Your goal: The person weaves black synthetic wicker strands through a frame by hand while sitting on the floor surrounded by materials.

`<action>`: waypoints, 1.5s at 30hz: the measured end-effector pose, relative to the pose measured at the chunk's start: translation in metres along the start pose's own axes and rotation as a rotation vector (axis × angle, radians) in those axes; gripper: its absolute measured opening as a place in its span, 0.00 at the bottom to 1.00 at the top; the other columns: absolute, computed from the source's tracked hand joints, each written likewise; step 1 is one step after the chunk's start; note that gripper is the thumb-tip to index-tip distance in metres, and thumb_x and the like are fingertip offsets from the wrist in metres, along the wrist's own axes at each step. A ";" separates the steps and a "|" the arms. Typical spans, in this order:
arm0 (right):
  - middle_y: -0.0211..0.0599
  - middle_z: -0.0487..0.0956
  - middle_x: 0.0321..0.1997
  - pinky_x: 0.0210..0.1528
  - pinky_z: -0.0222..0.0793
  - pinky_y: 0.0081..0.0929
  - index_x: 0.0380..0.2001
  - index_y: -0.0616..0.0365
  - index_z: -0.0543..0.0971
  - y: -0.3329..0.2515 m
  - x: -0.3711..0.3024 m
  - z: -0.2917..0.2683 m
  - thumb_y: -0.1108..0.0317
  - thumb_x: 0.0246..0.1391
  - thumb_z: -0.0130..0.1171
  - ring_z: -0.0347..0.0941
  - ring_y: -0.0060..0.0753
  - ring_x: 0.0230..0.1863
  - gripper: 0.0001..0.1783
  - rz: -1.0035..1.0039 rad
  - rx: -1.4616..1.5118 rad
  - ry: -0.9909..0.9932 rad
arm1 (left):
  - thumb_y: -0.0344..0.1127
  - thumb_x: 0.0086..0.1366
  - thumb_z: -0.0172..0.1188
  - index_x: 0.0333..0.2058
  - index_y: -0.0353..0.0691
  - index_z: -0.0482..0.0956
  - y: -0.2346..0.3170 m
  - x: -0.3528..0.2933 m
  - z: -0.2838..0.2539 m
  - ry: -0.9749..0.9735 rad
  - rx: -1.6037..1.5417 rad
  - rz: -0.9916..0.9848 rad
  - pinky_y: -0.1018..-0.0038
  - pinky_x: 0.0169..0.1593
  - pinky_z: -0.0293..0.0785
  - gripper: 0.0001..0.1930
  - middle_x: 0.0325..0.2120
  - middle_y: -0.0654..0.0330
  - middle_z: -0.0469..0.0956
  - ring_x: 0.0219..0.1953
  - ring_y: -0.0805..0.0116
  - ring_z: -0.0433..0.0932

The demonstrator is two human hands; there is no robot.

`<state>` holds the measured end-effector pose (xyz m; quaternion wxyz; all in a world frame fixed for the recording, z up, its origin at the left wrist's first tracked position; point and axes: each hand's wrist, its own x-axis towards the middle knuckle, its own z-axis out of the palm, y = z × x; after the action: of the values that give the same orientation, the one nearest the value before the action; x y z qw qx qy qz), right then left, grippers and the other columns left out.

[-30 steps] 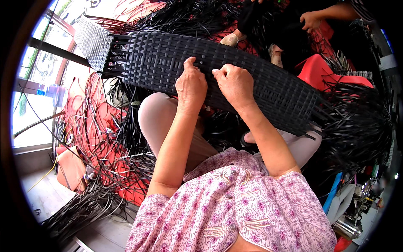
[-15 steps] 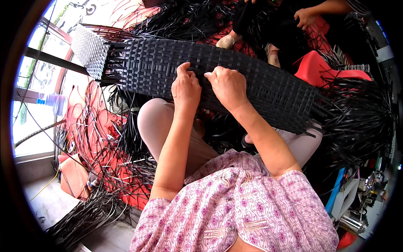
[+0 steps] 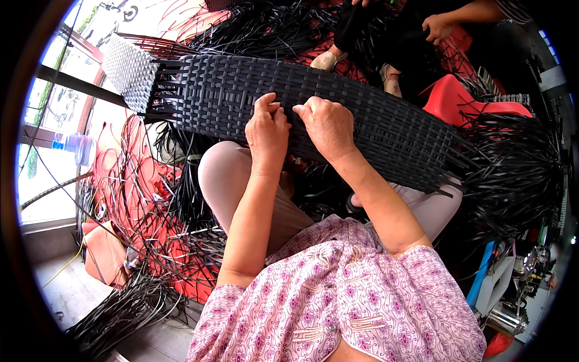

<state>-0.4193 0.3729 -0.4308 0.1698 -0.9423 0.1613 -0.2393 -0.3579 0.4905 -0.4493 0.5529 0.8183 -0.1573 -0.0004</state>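
A long dark woven strip panel (image 3: 211, 99) lies across in front of me, above my knees, slanting down to the right. My left hand (image 3: 267, 134) is over its middle, fingers curled toward the thumb. Close beside it, my right hand (image 3: 329, 128) is closed, thumb and forefinger pressed together at the weave. Whatever the two hands pinch is too small and dark against the panel to make out. Loose strand ends stick out of the panel's right end. A light grey woven section (image 3: 129, 72) continues past a gap of bare strands on the left.
Bundles of black strips (image 3: 512, 175) spread at the right, with more behind the panel. A red plastic chair (image 3: 455, 99) stands at the back right. Another person's hand (image 3: 438, 27) and feet show beyond the panel. Tangled strips cover the red floor covering (image 3: 190, 271) at left.
My left hand has shifted slightly nearer to me, its forefinger bending more. The right hand and the panel stay almost where they were.
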 end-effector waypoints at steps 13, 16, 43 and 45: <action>0.36 0.82 0.33 0.45 0.73 0.38 0.46 0.53 0.77 -0.021 0.008 -0.004 0.70 0.48 0.69 0.80 0.41 0.37 0.21 -0.172 0.086 -0.023 | 0.24 0.60 0.61 0.41 0.37 0.78 -0.005 0.020 -0.035 0.218 -0.093 -0.032 0.72 0.37 0.78 0.10 0.27 0.57 0.82 0.28 0.68 0.82; 0.31 0.78 0.30 0.43 0.72 0.37 0.46 0.55 0.77 -0.021 0.009 -0.008 0.74 0.45 0.68 0.77 0.39 0.34 0.21 -0.302 0.072 0.021 | 0.22 0.60 0.59 0.43 0.37 0.78 -0.010 0.029 -0.070 0.279 -0.179 0.009 0.81 0.35 0.73 0.12 0.28 0.64 0.80 0.29 0.79 0.75; 0.46 0.82 0.24 0.37 0.79 0.41 0.22 0.57 0.84 -0.036 0.043 0.019 0.58 0.49 0.64 0.82 0.52 0.29 0.13 0.131 0.047 -0.167 | 0.25 0.61 0.58 0.47 0.36 0.78 -0.022 0.040 -0.053 -0.026 0.021 -0.058 0.69 0.39 0.81 0.14 0.37 0.53 0.85 0.31 0.61 0.85; 0.51 0.82 0.25 0.39 0.79 0.43 0.22 0.60 0.84 -0.039 0.044 0.018 0.59 0.50 0.60 0.82 0.53 0.31 0.14 0.137 0.060 -0.203 | 0.25 0.61 0.58 0.47 0.36 0.77 -0.029 0.041 -0.052 -0.016 0.052 0.000 0.69 0.39 0.81 0.15 0.38 0.53 0.85 0.31 0.61 0.85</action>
<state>-0.3649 0.3946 -0.4129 0.2294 -0.9429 0.2002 -0.1351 -0.3028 0.5367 -0.4488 0.5302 0.8323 -0.1618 -0.0029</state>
